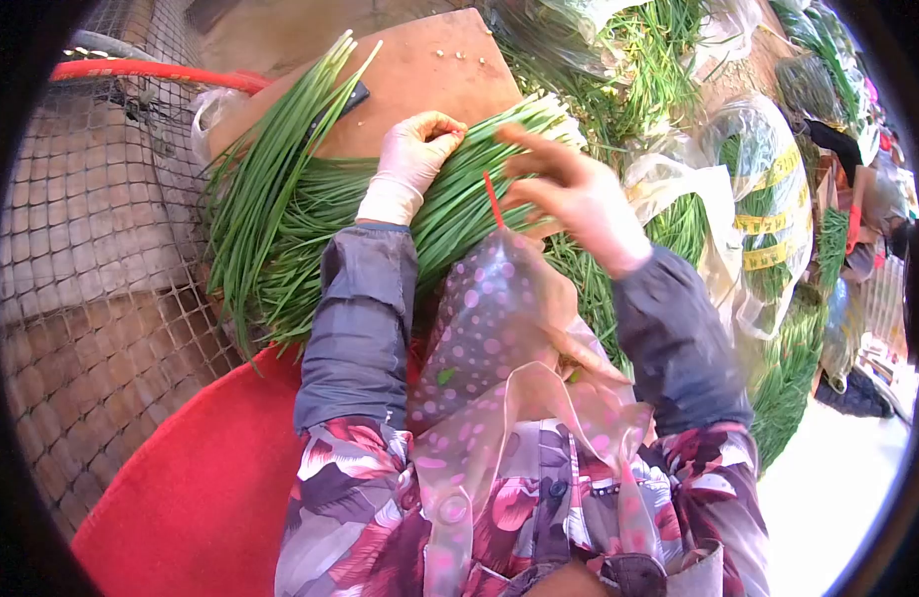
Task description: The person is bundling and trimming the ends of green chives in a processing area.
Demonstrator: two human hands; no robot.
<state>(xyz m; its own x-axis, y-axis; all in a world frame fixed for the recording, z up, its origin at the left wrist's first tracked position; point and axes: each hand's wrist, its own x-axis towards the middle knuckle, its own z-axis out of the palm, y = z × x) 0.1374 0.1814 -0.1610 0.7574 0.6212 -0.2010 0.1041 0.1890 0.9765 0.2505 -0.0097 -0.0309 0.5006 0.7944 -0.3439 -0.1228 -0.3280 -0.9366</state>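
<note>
A thick heap of long green garlic chives (370, 199) lies across a brown board (419, 75), pale cut ends toward the upper right. My left hand (411, 164), in a thin whitish glove, rests over the chives with thumb and forefinger pinched together at their edge. What the pinch holds is too small to make out. My right hand (574, 189) hovers over the right side of the heap, smeared by motion, its fingers apart. Below it, a thin red strip (493, 201) stands up beside the chives at the top of a spotted clear plastic apron (489, 298).
A dark object (352, 99) lies on the board, partly under chives. Plastic bags of greens (763, 199) stand to the right, with more loose greens (658, 50) behind. Wire mesh (91, 249) runs along the left. A red round-edged surface (201, 488) sits at lower left.
</note>
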